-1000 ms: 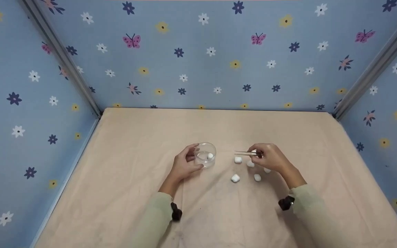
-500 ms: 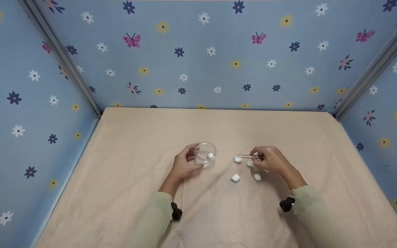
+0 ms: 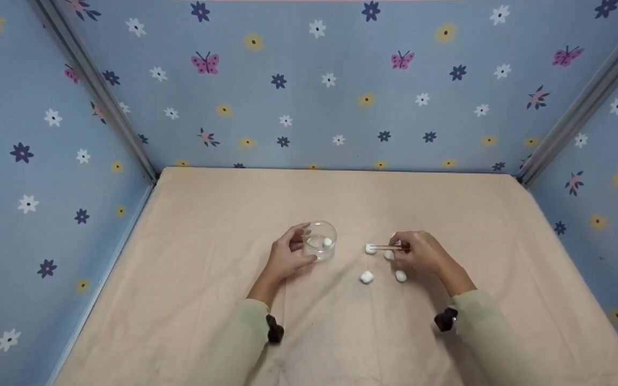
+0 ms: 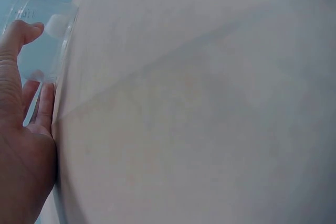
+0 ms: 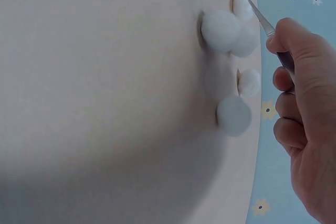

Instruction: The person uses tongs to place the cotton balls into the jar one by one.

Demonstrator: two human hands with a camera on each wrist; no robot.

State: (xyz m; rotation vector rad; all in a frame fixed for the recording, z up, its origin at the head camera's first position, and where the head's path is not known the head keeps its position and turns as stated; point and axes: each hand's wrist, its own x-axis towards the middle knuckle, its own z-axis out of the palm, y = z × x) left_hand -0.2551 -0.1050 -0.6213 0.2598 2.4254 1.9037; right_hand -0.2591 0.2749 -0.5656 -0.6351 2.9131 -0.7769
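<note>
My left hand [image 3: 287, 257] holds a clear round container [image 3: 309, 236] upright on the cloth, thumb and fingers around its side. One white cotton ball [image 3: 328, 242] lies inside; the left wrist view shows that ball [image 4: 56, 25] through the wall. My right hand [image 3: 421, 251] grips tweezers [image 3: 387, 247] with a dark handle part and slim metal arms. Their tips are at another cotton ball [image 3: 369, 249] right of the container; whether they pinch it I cannot tell. In the right wrist view the tweezers [image 5: 262, 18] reach the farthest cotton ball [image 5: 242, 5], the fingers curled around the handle.
Loose cotton balls [image 3: 366, 277] lie nearer me, several of them showing in the right wrist view, such as one low ball [image 5: 234, 116]. A wrinkled beige cloth [image 3: 207, 225] covers the table. Blue flowered panels [image 3: 309, 107] stand at the back and sides.
My right hand has come down slightly, and the tweezer tips have dropped from above onto the cotton ball nearest the container. The left hand and container have stayed in place.
</note>
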